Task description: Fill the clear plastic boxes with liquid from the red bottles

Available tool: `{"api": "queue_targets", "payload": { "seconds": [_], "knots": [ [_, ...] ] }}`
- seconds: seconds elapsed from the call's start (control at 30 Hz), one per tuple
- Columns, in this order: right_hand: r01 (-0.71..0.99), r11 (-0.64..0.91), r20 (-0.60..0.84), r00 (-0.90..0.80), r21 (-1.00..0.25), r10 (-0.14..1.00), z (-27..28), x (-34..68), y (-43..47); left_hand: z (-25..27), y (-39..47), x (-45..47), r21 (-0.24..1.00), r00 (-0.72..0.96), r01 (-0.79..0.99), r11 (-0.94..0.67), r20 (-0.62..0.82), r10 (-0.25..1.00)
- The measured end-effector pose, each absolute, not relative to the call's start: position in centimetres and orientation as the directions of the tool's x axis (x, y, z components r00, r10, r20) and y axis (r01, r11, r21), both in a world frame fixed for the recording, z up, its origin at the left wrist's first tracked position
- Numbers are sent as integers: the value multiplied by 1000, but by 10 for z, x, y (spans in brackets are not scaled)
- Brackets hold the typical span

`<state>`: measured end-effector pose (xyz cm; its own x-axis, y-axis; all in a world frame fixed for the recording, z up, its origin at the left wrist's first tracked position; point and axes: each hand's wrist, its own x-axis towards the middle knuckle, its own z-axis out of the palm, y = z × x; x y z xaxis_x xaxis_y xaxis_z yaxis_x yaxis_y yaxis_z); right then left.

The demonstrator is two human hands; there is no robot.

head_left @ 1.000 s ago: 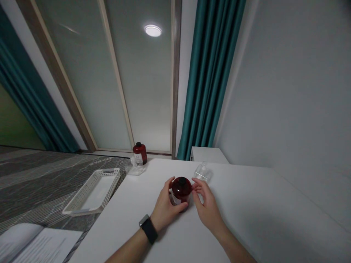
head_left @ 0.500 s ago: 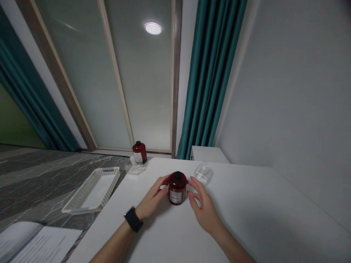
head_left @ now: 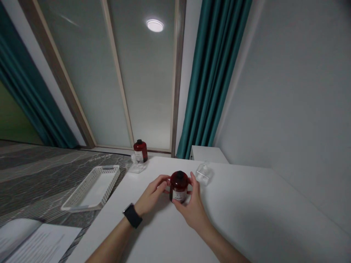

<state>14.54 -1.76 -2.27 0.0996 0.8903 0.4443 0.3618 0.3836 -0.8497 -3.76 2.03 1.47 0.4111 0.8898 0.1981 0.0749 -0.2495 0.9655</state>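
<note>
A dark red bottle (head_left: 179,182) with a black cap and a white label stands upright on the white table (head_left: 170,233). My right hand (head_left: 192,208) is closed round its right side, the thumb at the front by the label and the fingers toward the back. At the bottle's left side is my left hand (head_left: 150,197), with a black watch on the wrist. Its curved fingers reach the bottle's edge, while the thumb looks apart from the glass. Just behind to the right lies a clear square-based piece (head_left: 203,174) with a knob.
Another dark red bottle (head_left: 140,151) stands at the far left table corner, beside a second clear piece (head_left: 136,167). Left of the table are a white perforated basket (head_left: 71,204) and an open book (head_left: 52,241). A white cabinet (head_left: 210,154) stands beyond the back edge.
My right hand has closed on the bottle, its thumb moving across to the front. The left hand's thumb has come away from the side. The bottle's label faces slightly more to the right.
</note>
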Motion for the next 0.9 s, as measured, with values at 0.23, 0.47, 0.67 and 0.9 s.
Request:
{"api": "queue_targets", "payload": {
  "seconds": [0.23,0.47,0.67,0.9],
  "knots": [
    [456,346,449,137,-820,883,-20,130,6,20,36,-55,886,370,348,-308,172,913],
    [480,380,479,97,-791,873,-22,110,46,6,53,-78,734,140,598,-321,299,944],
    [490,404,491,56,-772,869,-21,84,96,-5,44,-86,603,233,697,-388,321,918],
    [529,359,461,69,-769,885,-16,49,147,-8,42,-85,370,434,790,-489,226,872]
  ]
}}
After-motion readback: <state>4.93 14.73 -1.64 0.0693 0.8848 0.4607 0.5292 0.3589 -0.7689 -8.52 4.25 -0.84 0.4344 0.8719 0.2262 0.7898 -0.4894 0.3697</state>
